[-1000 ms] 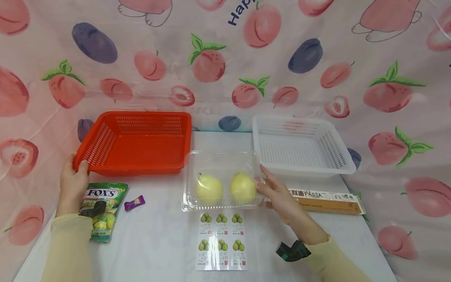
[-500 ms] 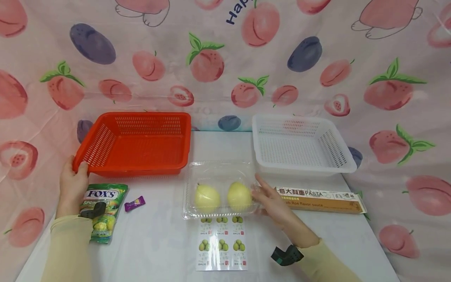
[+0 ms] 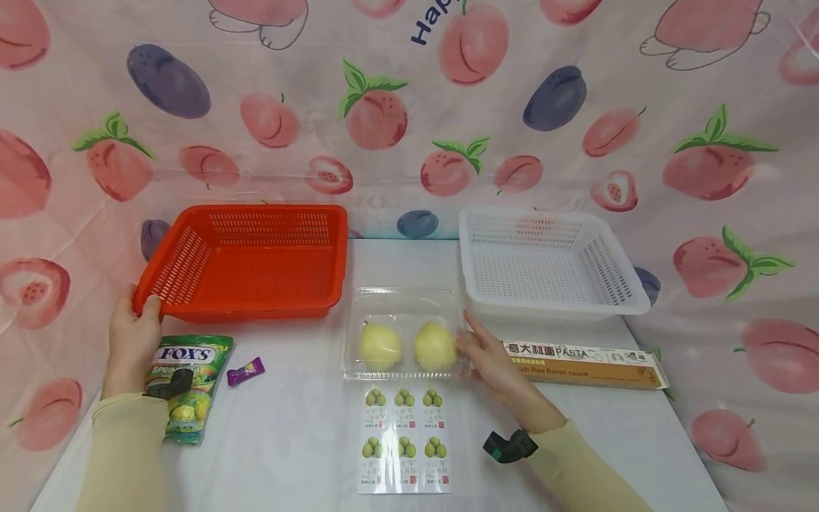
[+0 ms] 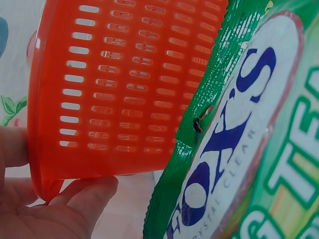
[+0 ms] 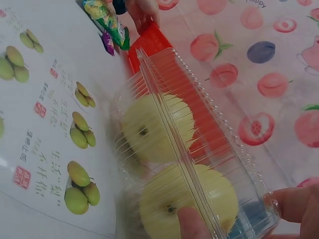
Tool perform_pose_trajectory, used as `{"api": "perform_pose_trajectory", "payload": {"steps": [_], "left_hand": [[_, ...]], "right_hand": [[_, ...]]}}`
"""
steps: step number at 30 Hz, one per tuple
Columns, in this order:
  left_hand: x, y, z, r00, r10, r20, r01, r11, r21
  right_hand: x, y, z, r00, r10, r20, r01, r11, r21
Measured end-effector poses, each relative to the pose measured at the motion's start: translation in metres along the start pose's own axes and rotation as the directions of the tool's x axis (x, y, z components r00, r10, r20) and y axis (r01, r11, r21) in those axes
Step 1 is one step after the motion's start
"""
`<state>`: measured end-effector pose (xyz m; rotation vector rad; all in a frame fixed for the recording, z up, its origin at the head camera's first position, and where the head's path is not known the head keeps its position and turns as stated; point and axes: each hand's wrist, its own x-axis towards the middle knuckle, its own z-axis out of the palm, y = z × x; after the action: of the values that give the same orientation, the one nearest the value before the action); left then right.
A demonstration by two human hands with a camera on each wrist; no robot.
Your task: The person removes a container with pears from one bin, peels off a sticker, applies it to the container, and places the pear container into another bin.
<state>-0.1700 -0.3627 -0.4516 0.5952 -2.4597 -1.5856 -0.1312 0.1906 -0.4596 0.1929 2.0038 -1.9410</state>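
At the near left corner of the red plastic basket (image 3: pixel 256 281), my left hand (image 3: pixel 133 341) grips the rim; the left wrist view shows fingers and thumb on either side of it. My right hand (image 3: pixel 502 366) holds the right end of a clear plastic clamshell box (image 3: pixel 403 302). Two pale yellow-green pears, a left one (image 3: pixel 380 346) and a right one (image 3: pixel 435 346), sit inside the box. In the right wrist view its lid lies over them, with thumb and fingers at the near end. Just in front of the box lies a sheet of pear stickers (image 3: pixel 404 444).
A green FOX'S candy bag (image 3: pixel 192 384) lies below the left hand, beside a small purple-wrapped candy (image 3: pixel 246 372). On the right are a white plastic basket (image 3: pixel 544 263) and a pasta box (image 3: pixel 582 364). A fruit-print cloth (image 3: pixel 397 107) hangs behind the white table.
My right hand has moved left with the clamshell box, which came toward me, then back slightly and appears lower. More of the pasta box shows. The left hand stays on the red basket.
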Motion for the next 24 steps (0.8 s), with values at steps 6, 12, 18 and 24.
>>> {"api": "perform_pose_trajectory", "payload": {"steps": [6, 12, 18, 24], "left_hand": [[0.000, 0.000, 0.001, 1.000, 0.003, -0.004, -0.003, 1.000, -0.008], [0.000, 0.000, 0.001, 1.000, 0.007, -0.014, -0.007, 1.000, -0.019], [0.000, 0.001, 0.001, 1.000, -0.002, -0.009, 0.002, 1.000, -0.016], [0.001, 0.001, -0.001, 1.000, -0.005, -0.004, 0.005, 1.000, -0.002]], "right_hand": [[0.009, 0.002, 0.000, 1.000, 0.015, -0.018, -0.015, 1.000, 0.001], [0.019, 0.002, 0.001, 0.999, 0.018, -0.029, -0.018, 1.000, 0.023], [0.023, 0.000, 0.002, 1.000, 0.004, -0.013, -0.004, 1.000, 0.021], [0.026, 0.000, 0.001, 1.000, 0.019, -0.014, -0.019, 1.000, 0.009]]}}
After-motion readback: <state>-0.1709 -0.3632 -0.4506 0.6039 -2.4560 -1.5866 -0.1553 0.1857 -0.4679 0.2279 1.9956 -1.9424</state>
